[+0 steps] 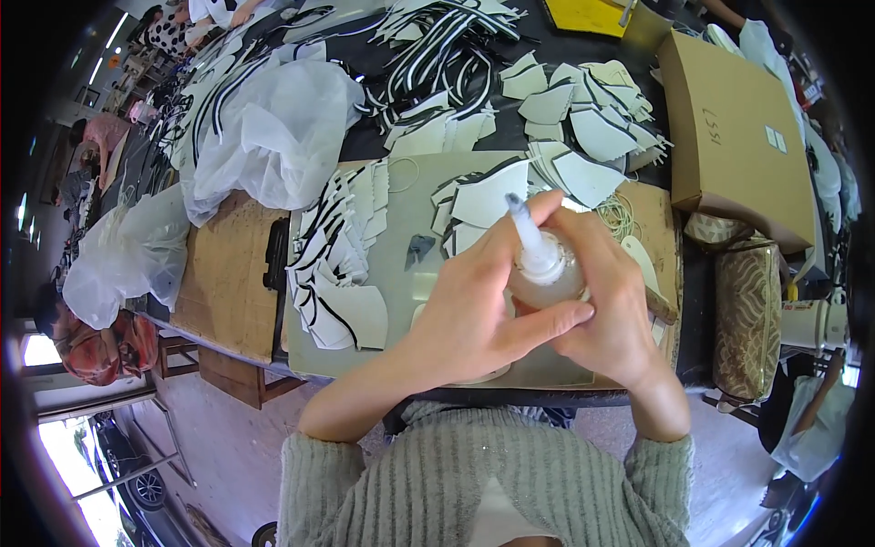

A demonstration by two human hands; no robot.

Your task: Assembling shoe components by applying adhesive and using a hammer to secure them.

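Observation:
Both my hands are wrapped round a translucent white squeeze bottle with a long nozzle, its tip dark and tilted toward the far side. My left hand grips it from the left, the thumb across its near side. From the right, my right hand closes on the same bottle, and the thumbs nearly meet. Just beyond the hands lie white cut pieces with black edging, partly hidden by my fingers. A further overlapping stack of such pieces lies left of my left hand on the pale board.
A cardboard box stands at the right, beside a patterned cushioned roll. Clear plastic bags lie at the left. Black-and-white strips and more white pieces cover the far table. Other people are at the left and right edges.

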